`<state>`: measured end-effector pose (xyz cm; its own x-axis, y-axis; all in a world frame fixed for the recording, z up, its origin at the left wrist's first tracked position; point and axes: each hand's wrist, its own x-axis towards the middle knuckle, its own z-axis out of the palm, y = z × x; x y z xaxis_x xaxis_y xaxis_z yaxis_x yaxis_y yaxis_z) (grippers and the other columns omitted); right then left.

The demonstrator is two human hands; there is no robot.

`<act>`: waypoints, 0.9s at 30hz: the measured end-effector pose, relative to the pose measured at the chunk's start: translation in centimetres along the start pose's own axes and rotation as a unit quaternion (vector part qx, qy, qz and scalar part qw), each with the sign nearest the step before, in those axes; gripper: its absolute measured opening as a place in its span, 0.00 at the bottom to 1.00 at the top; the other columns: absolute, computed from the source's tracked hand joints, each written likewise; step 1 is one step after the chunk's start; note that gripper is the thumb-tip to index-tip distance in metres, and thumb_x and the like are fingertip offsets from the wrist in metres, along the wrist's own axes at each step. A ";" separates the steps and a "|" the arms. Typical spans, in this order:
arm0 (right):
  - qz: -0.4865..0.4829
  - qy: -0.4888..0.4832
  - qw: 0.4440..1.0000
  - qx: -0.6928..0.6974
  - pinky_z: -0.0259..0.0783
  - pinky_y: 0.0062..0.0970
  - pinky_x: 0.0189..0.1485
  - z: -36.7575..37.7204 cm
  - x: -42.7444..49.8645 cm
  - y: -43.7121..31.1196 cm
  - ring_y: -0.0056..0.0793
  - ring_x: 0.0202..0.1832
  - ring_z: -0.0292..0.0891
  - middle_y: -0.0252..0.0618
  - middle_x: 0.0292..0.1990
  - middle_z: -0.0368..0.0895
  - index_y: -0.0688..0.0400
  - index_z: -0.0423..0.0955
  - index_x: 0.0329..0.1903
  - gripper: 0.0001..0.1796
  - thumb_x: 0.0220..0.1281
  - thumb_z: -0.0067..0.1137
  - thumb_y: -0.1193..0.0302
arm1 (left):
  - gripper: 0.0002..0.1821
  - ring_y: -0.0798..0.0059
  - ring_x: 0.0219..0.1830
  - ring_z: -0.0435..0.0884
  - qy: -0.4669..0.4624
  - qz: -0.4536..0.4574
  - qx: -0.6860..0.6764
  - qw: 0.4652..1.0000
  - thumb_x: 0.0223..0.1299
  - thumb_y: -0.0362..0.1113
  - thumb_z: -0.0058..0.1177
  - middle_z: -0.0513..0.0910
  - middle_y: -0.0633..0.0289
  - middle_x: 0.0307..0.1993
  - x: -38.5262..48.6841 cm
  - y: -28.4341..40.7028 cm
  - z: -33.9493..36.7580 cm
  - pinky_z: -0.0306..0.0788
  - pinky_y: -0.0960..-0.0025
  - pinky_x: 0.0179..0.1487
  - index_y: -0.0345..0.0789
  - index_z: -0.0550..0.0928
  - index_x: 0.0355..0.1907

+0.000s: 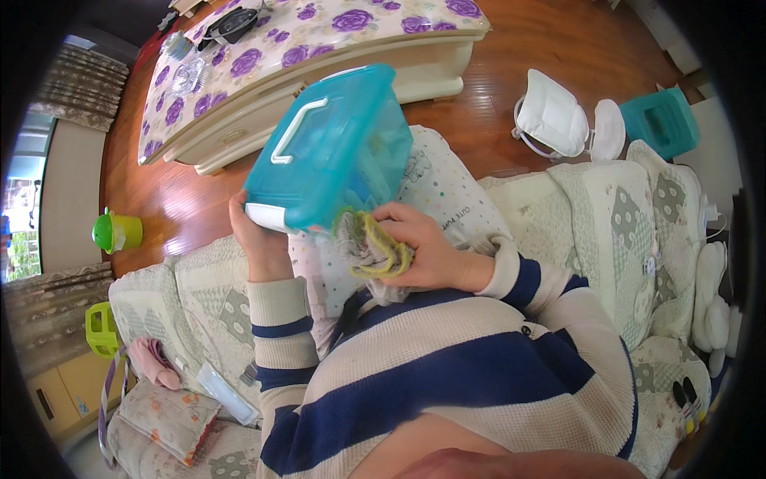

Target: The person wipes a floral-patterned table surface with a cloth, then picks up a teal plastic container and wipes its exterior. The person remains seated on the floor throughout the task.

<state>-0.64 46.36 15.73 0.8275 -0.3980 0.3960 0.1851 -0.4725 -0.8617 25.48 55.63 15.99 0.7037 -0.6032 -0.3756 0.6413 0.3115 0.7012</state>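
Observation:
A teal translucent plastic storage box (323,143) with a lid and white carrying handle is tilted up in front of me. My left hand (257,239) grips its near left corner, beside a white latch (269,218). In my right hand (419,245) is a folded grey cloth (377,248) with yellow-green edging, touching or very near the box's near side. Blurred contents show through the clear wall. Beneath the box, a white dotted fabric (443,185) with printed writing and a puppy drawing covers my lap.
A purple-rose-patterned table (281,57) stands ahead, bearing a black object (230,25) and a clear glass dish (189,76). A quilted sofa (532,221) surrounds me. White padded chair (552,114) and teal stool (660,123) stand right; a green-yellow bin (118,232) left.

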 end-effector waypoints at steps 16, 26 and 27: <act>-0.012 0.074 0.988 -0.138 0.72 0.28 0.56 -8.1 7.1 1.6 0.29 0.54 0.77 0.41 0.53 0.80 0.63 0.76 0.58 0.28 0.50 0.68 0.75 | 0.19 0.74 0.51 0.76 -0.029 0.106 0.103 0.989 0.67 0.38 0.50 0.80 0.59 0.49 -4.3 -3.4 1.1 0.69 0.69 0.56 0.27 0.77 0.55; 0.286 0.158 0.945 0.015 0.75 0.28 0.48 -9.4 7.6 14.9 0.29 0.43 0.81 0.42 0.45 0.85 0.67 0.79 0.52 0.28 0.51 0.70 0.62 | 0.27 0.57 0.70 0.69 -0.184 0.280 0.436 0.835 0.57 0.23 0.58 0.72 0.46 0.66 -9.4 -7.2 4.0 0.61 0.61 0.72 0.28 0.74 0.62; 0.297 0.165 0.939 0.045 0.75 0.28 0.47 -9.3 7.2 15.2 0.29 0.42 0.81 0.42 0.44 0.85 0.67 0.79 0.52 0.28 0.51 0.70 0.62 | 0.27 0.56 0.70 0.69 -0.193 0.291 0.450 0.822 0.57 0.23 0.57 0.72 0.46 0.66 -9.6 -7.1 4.0 0.61 0.60 0.72 0.29 0.74 0.62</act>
<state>3.24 29.01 8.44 0.5920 -0.7997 -0.1000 -0.2014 -0.0266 -0.9791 13.01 56.27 17.03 0.5510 -0.7857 0.2812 -0.3779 0.0655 0.9235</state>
